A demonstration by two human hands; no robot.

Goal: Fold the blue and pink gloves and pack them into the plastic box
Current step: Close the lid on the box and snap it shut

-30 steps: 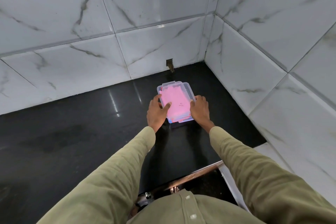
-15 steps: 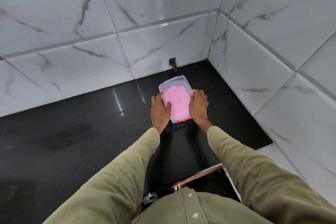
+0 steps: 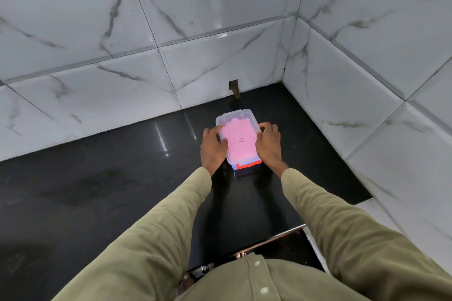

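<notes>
Place: in the corner of a black counter (image 3: pixel 97 190), below marble-look wall tiles (image 3: pixel 122 32).
Left hand (image 3: pixel 213 148): set against the left side of the box (image 3: pixel 238 138), fingers curled up onto its top edge, pressing rather than gripping.
Right hand (image 3: pixel 268 145): mirrors it on the right side, fingertips on the rim. The two hands are apart, the box between them, bracing it from both sides.
Box: small, clear plastic, lid (image 3: pixel 234 115) on top; it sits flat on the counter near the wall corner. Whether the side clips are snapped down I cannot tell, as the hands cover them.
Gloves: pink glove (image 3: pixel 241 140) lies folded flat just under the lid; a strip of orange-red and a hint of blue show at the near end, probably the blue glove beneath.
Handling: light and rigid, thin walls that may flex if squeezed; smooth plastic on polished stone will likely slide. The contents are soft and springy and may push the lid up.
Hold: the long sides, thumbs on the lid edge, pressing straight down at the clips.
Stage: packing looks done; closing is the step in hand.
</notes>
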